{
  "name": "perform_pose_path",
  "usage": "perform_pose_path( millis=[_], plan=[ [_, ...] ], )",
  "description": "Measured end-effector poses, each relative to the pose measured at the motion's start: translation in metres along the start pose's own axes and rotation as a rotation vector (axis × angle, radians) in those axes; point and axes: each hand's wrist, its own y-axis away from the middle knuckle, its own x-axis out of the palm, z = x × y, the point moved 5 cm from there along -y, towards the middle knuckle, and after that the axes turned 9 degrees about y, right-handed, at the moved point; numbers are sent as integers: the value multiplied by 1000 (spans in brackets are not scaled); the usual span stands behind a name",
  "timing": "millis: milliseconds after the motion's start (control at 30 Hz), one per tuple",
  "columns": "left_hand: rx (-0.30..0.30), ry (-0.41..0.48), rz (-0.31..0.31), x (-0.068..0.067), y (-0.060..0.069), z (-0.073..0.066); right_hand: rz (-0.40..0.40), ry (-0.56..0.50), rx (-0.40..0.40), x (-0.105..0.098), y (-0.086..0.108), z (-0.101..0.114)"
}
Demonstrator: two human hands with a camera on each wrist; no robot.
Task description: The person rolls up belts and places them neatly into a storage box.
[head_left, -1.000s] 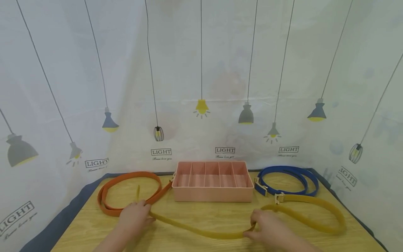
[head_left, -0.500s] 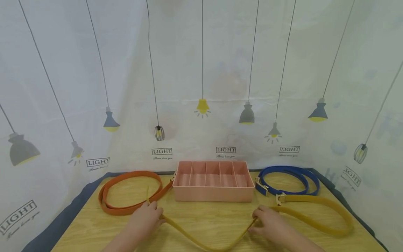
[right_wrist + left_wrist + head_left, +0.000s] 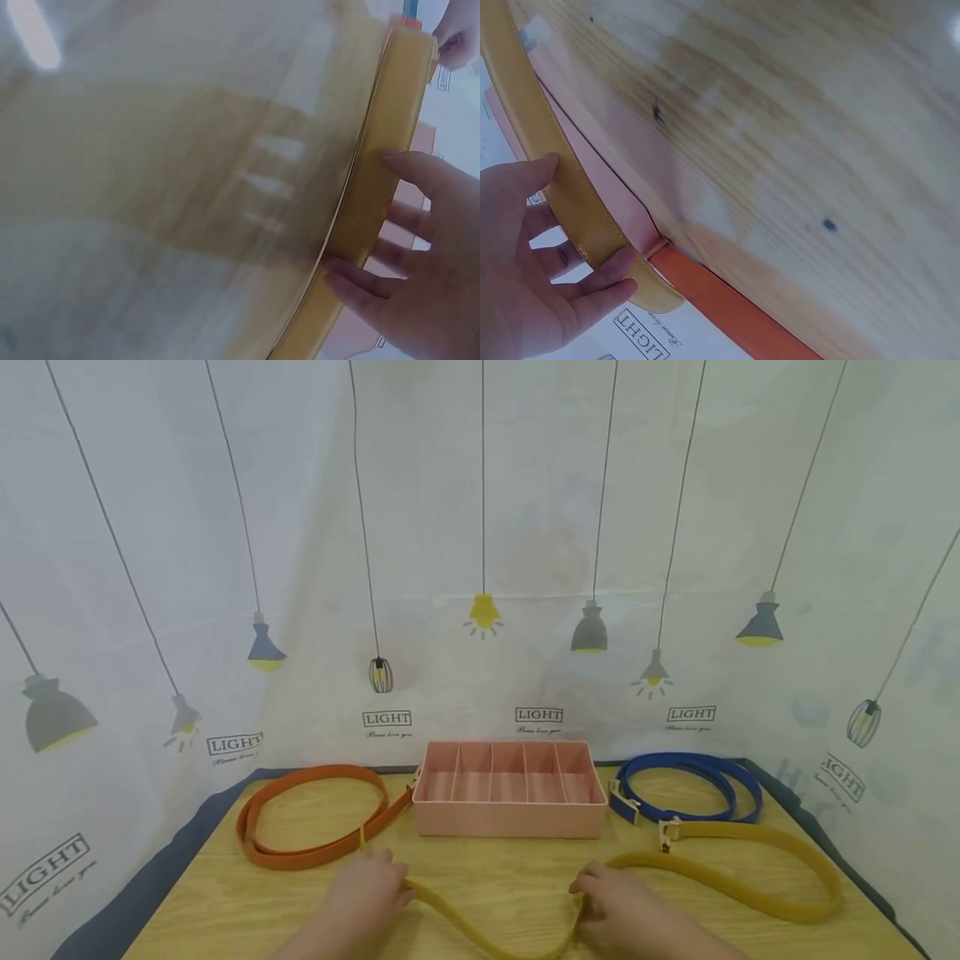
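Both hands hold one yellow belt [image 3: 828, 881] above the wooden table. My left hand [image 3: 367, 893] pinches it near its tail end, which sticks up past the fingers; the left wrist view shows thumb and fingers round the strap [image 3: 547, 142]. Farther along, my right hand [image 3: 622, 906] grips the same belt, thumb on one edge and fingers on the other in the right wrist view. Between the hands the strap sags in a curve towards me. To the right it loops over the table, ending at a gold buckle [image 3: 666, 833].
A pink box [image 3: 510, 820] with several compartments stands at the back centre. Left of it lies a coiled orange belt [image 3: 296, 860], its buckle end by the box. A coiled blue belt [image 3: 622, 808] lies on the right. A lamp-print curtain [image 3: 480, 485] surrounds the table.
My left hand has moved right, away from the orange belt, and slightly nearer to me. The yellow strap between the hands sags deeper. My right hand stays in nearly the same place.
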Motion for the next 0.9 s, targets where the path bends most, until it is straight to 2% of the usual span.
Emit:
perform_pose_path(
  millis=[233,400,600,767,833,900],
  plan=[
    [-33,32,19,7,-3,-12,28,58,-69,0,-3,18],
    [-57,10,80,12,-10,-18,72,54,-108,0,-3,26],
    [-38,40,83,15,-15,-18,78,70,-106,-2,-1,27],
    [17,157,99,21,-14,-6,83,48,-88,-2,1,26],
    [32,262,111,24,-15,0,76,50,-97,-2,1,25],
    [17,366,112,26,-17,7,77,48,-94,-2,1,25]
  ],
)
